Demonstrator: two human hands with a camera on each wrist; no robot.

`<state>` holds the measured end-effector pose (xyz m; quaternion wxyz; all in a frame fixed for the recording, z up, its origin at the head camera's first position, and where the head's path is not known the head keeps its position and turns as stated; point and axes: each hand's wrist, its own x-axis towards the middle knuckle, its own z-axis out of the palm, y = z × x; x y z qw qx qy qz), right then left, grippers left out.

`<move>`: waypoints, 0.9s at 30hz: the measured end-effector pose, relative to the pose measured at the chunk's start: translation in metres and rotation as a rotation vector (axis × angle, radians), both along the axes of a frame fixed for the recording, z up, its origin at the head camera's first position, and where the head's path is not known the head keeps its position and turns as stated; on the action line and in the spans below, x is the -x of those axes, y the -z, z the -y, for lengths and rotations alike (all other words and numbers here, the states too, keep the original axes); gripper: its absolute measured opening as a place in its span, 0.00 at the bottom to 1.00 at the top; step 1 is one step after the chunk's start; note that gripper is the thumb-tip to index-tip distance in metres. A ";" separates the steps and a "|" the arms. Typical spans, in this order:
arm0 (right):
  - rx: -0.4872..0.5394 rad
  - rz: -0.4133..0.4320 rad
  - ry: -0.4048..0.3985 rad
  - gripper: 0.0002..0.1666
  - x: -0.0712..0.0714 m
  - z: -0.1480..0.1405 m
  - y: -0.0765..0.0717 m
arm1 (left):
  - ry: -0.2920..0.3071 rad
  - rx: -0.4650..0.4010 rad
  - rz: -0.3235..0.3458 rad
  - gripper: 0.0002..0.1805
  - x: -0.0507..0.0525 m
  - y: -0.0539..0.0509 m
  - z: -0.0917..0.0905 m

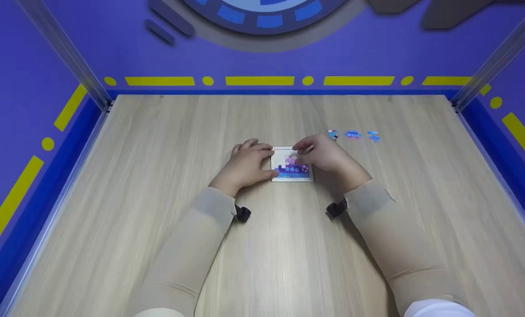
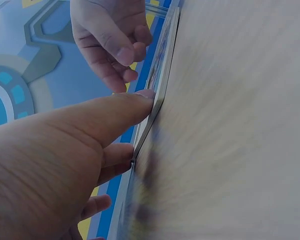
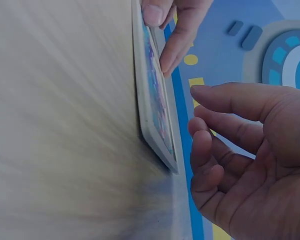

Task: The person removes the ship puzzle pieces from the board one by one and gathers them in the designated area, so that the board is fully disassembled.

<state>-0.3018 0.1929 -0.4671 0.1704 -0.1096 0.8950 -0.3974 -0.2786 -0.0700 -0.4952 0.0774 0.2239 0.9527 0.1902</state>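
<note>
A white-framed jigsaw puzzle (image 1: 291, 179) lies flat on the table in the head view, its blue and purple ship picture partly filled with pieces. At its left side is my left hand (image 1: 244, 166). The left thumb rests on the puzzle's near left part, and the fingertips touch the far left corner. Over the right part of the puzzle hovers my right hand (image 1: 326, 154). In the right wrist view this right hand (image 3: 245, 160) has loosely bent fingers, apart from the frame, with nothing visible between them.
Behind the right hand lie loose puzzle pieces: a partly covered one (image 1: 333, 134), a blue and pink one (image 1: 353, 135) and a blue one (image 1: 373, 136). Blue walls with yellow marks (image 1: 259, 81) enclose the wooden table (image 1: 178, 127) at the back and sides.
</note>
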 end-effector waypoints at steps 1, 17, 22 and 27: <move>-0.004 0.004 -0.004 0.24 0.000 0.000 0.001 | -0.001 -0.001 0.002 0.40 0.000 0.000 0.000; -0.100 -0.021 -0.061 0.25 -0.004 0.008 0.007 | 0.001 -0.007 0.004 0.40 0.001 0.001 0.000; -0.133 -0.026 -0.074 0.24 -0.004 0.009 0.007 | 0.002 -0.012 0.002 0.40 0.000 0.001 0.000; -0.143 -0.027 -0.077 0.23 -0.005 0.010 0.009 | 0.003 -0.010 0.002 0.40 0.000 0.001 0.000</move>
